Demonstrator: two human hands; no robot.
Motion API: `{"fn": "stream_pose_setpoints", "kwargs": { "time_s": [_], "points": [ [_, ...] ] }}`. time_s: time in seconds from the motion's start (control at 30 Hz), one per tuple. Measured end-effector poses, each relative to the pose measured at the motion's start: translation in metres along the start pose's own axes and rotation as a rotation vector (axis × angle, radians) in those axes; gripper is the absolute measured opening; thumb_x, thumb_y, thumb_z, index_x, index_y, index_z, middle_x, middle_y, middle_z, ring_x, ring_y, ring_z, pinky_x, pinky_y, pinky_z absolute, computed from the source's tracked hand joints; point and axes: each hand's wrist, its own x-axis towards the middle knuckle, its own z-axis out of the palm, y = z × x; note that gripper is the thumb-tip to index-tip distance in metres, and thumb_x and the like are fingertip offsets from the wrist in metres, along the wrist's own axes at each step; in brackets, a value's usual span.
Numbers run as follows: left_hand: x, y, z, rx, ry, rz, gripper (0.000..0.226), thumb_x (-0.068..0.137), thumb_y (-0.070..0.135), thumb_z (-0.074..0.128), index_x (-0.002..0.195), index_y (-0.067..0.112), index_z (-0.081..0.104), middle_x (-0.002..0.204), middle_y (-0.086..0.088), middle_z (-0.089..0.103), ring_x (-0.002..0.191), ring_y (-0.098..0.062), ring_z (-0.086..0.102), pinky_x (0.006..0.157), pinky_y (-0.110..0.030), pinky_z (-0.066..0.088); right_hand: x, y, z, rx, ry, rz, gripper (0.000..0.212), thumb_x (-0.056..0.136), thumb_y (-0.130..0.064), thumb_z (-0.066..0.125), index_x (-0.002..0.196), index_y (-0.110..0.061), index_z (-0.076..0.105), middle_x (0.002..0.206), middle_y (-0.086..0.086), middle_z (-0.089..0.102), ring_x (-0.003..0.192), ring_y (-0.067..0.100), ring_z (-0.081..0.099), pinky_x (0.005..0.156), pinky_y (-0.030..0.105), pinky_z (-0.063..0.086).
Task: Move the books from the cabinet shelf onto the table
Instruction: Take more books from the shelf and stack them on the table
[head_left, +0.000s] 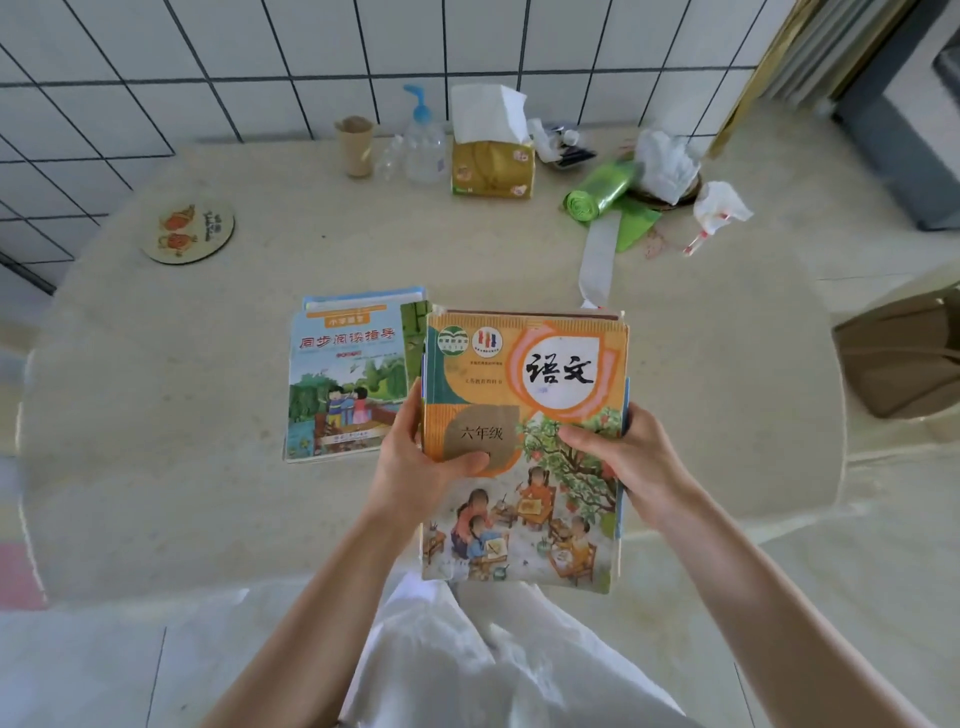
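Both hands, left (415, 467) and right (623, 457), fingers pinching orange book stack (524, 415) by its side edges, above surface (208, 493); other books (345, 374) lie just left.

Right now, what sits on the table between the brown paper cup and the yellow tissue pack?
In the head view, a clear pump bottle with a blue top stands between the paper cup and the tissue pack, with a small clear bottle beside it.

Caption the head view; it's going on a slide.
Both hands hold an orange textbook stack beside books on the table.
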Motion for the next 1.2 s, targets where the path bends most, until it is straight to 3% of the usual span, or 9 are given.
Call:
{"fn": "stream_pose_setpoints", "kwargs": {
  "time_s": [0.1,0.23,0.33,0.4,0.53,0.77,0.83,1.03,1.2],
  "points": [
    [0.01,-0.001,0.025,0.014,0.006,0.0,0.074,0.054,-0.012,0.085,0.115,0.021,0.058,0.099,0.004,0.071,0.096,-0.016,0.068,0.064,-0.023,0.058,0.013,0.004,-0.026,-0.114,0.004,-0.118,0.055,0.066,-0.022,0.086,0.113,-0.027,0.059,0.11,-0.005,0.07,0.103,0.013,0.065,0.096,0.039,0.051],
    [0.019,-0.004,0.046,0.083,0.052,0.096,0.075,0.048,-0.013,0.087,0.108,0.023,0.058,0.097,0.01,0.07,0.085,0.001,0.067,0.063,-0.015,0.055,0.021,0.012,-0.046,-0.248,0.053,-0.265,0.072,0.053,-0.043,0.086,0.117,-0.031,0.053,0.118,0.0,0.062,0.107,0.013,0.06,0.092,0.035,0.05],
    [0.022,-0.013,0.052,0.149,0.122,0.126,0.075,0.045,0.007,0.093,0.112,0.018,0.063,0.098,0.007,0.073,0.091,-0.005,0.07,0.077,-0.033,0.06,0.026,0.018,-0.052,-0.293,0.107,-0.362,0.06,0.056,-0.036,0.084,0.109,-0.037,0.054,0.112,0.004,0.062,0.103,0.012,0.06,0.086,0.027,0.048],
    [0.021,-0.021,0.054,0.16,0.178,0.152,0.072,0.044,0.022,0.092,0.11,0.017,0.066,0.098,0.004,0.074,0.093,-0.012,0.071,0.08,-0.044,0.059,0.03,0.028,-0.052,-0.285,0.096,-0.361,0.06,0.059,-0.038,0.086,0.112,-0.029,0.06,0.111,0.008,0.064,0.106,0.017,0.062,0.092,0.036,0.051],
    [0.018,-0.034,0.057,0.176,0.248,0.187,0.068,0.048,0.035,0.087,0.111,0.019,0.065,0.099,0.007,0.074,0.094,-0.01,0.069,0.082,-0.041,0.057,0.034,0.055,-0.051,-0.306,0.054,-0.347,0.065,0.071,-0.054,0.077,0.115,-0.007,0.065,0.114,0.009,0.067,0.11,0.02,0.063,0.093,0.044,0.05],
    [0.02,-0.045,0.046,0.274,0.193,0.23,0.072,0.054,0.043,0.086,0.113,0.01,0.063,0.101,0.022,0.07,0.096,0.002,0.066,0.084,-0.02,0.052,0.04,0.058,-0.054,-0.344,-0.008,-0.452,0.071,0.059,-0.004,0.088,0.12,-0.005,0.052,0.109,-0.051,0.049,0.099,-0.027,0.048,0.083,-0.004,0.033],
    [0.023,-0.052,0.042,0.312,0.173,0.196,0.074,0.053,0.051,0.084,0.112,0.011,0.064,0.1,0.016,0.071,0.096,0.001,0.066,0.084,-0.023,0.054,0.04,0.063,-0.057,-0.303,-0.048,-0.412,0.08,0.058,-0.005,0.088,0.124,-0.014,0.044,0.107,-0.049,0.051,0.097,-0.025,0.051,0.083,-0.003,0.035],
    [0.029,-0.063,0.041,0.381,0.163,0.151,0.08,0.055,0.063,0.08,0.117,0.015,0.063,0.106,0.014,0.069,0.102,0.003,0.062,0.089,-0.019,0.051,0.043,0.074,-0.064,-0.353,-0.103,-0.391,0.097,0.066,-0.06,0.075,0.14,-0.014,0.033,0.126,-0.04,0.047,0.115,-0.014,0.049,0.097,0.008,0.038],
    [0.027,-0.061,0.046,0.385,0.202,0.162,0.085,0.055,0.065,0.078,0.118,0.012,0.061,0.104,0.023,0.064,0.1,0.018,0.055,0.083,0.001,0.038,0.059,0.082,-0.062,-0.392,-0.097,-0.457,0.091,0.071,-0.064,0.07,0.129,0.004,0.052,0.125,-0.026,0.055,0.116,-0.007,0.052,0.1,0.023,0.044]
  ]
}}
